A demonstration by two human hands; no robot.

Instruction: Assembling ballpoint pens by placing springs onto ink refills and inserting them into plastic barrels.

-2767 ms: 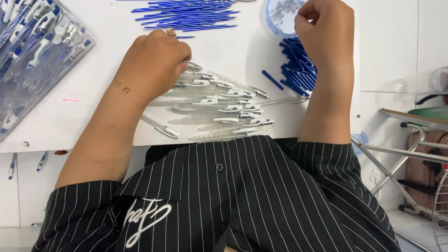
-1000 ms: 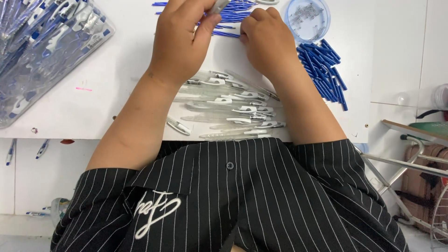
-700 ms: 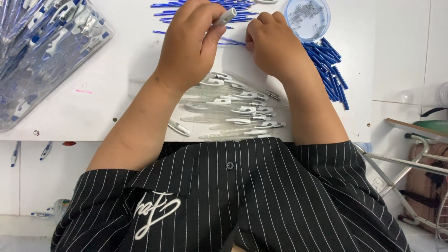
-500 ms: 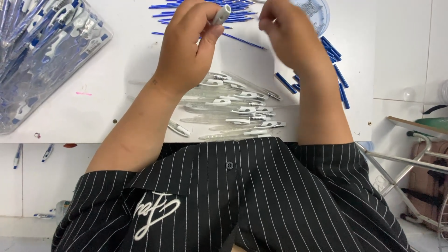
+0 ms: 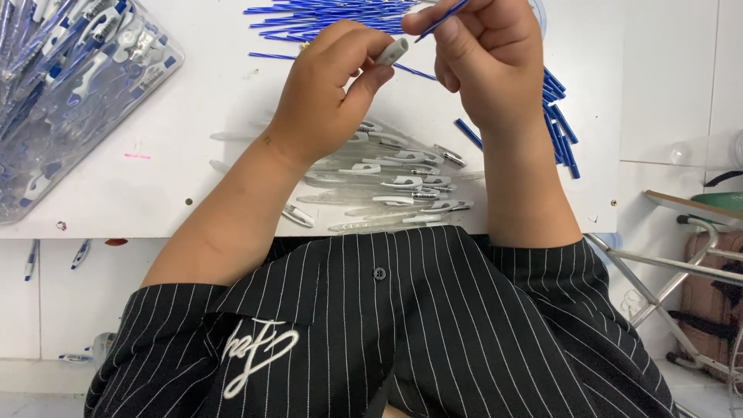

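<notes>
Above a white table [image 5: 193,178], the left hand [image 5: 329,93] pinches a clear barrel [image 5: 392,52]; the right hand [image 5: 484,58] pinches a blue refill [image 5: 443,17]. More barrels [image 5: 387,182] lie near the edge, loose refills [image 5: 333,15] farther back, a metal frame [image 5: 681,263] at right.

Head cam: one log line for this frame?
left hand: holds clear pen barrel | right hand: holds blue refill | white table: loose barrels

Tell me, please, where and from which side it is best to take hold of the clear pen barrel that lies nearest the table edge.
Grip the clear pen barrel probably at mid-length, from above, fingers on its two long sides. It lies flat, lengthwise along the white table edge, and the chest blocks the near side. Both the left hand and the right hand are occupied.
</notes>
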